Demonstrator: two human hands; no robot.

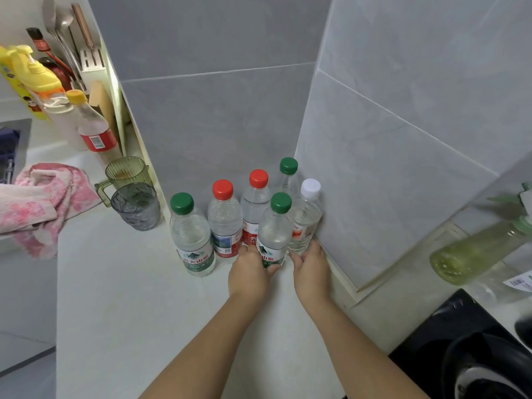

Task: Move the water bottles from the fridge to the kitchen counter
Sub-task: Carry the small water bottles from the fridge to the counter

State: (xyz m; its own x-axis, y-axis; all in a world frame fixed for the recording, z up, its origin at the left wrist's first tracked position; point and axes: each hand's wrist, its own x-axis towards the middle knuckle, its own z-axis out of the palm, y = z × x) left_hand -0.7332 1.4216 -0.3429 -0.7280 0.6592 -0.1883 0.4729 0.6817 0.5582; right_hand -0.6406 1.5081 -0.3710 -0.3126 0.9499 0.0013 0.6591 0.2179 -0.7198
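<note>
Green-capped front bottle point(275, 226), label showing 山泉, gripped by left hand point(249, 272); right hand point(311, 269) grips white-capped bottle point(305, 223) beside wall point(388, 168); bare bench point(144, 312) nearer.

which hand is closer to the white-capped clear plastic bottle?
Right. The right hand holds the base of the white-capped clear plastic bottle; the left hand grips the neighbouring green-capped clear plastic bottle to its left.

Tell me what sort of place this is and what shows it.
Most likely a home kitchen: a pale counter set into a grey-tiled corner, cooking utensils standing at the far left, and what looks like a black hob at the lower right.
</note>
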